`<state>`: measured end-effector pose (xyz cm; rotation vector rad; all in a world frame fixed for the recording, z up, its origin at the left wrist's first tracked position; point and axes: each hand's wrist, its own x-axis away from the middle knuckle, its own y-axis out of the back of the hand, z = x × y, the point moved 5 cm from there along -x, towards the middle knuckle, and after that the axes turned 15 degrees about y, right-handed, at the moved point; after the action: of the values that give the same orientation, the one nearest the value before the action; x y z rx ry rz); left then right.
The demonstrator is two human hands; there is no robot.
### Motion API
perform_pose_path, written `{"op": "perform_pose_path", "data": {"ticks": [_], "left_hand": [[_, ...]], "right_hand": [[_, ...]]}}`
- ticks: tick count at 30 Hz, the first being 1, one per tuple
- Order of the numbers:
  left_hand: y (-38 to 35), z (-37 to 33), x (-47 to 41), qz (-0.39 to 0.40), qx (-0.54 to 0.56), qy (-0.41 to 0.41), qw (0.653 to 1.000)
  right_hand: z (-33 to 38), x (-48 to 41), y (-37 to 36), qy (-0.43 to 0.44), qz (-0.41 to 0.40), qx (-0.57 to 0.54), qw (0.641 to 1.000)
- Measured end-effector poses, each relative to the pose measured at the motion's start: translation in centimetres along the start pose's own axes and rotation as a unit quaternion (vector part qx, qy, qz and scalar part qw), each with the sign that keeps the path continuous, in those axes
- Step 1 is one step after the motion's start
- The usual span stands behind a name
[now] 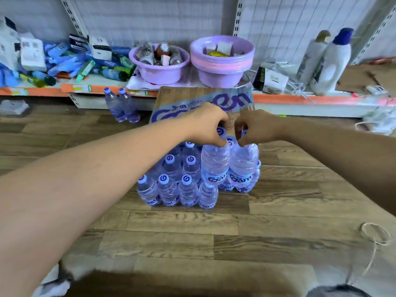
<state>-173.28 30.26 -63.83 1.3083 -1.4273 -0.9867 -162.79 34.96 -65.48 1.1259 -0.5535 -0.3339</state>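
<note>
Head view: left hand (211, 125) pinches 1 ribbed clear plastic bottle (215, 166) by the neck; right hand (255, 127) pinches 2nd bottle (243, 166) at 3 o'clock

Wood-plank floor (171, 243) meets a low cluttered shelf (300, 99), slotted uprights (236, 22) behind.

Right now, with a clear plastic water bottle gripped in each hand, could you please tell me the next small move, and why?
Probably lift both clear and carry them left. The left hand and right hand grip the left bottle and right bottle by the necks above the pack; two matching bottles stand by the white shelf base.
</note>
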Motion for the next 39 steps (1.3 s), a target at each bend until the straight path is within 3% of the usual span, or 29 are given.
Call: {"op": "perform_pose_path", "data": {"ticks": [9,18,39], "left_hand": [[-4.8,-4.1,-1.8,0.018,0.046,-0.002,0.999],[-12.2,-3.5,-2.5,0.102,-0.010,0.010,0.995],[-22.6,-2.4,-2.5,0.143,-0.072,0.073,0.984]], "right_hand": [[-4.4,2.3,-4.3,-0.047,0.017,-0.006,0.999],[-7.5,2.8,-8.7,-0.067,0.021,-0.016,0.997],[-9.6,1.2,-15.7,-0.086,0.039,-0.014,0.995]]}}
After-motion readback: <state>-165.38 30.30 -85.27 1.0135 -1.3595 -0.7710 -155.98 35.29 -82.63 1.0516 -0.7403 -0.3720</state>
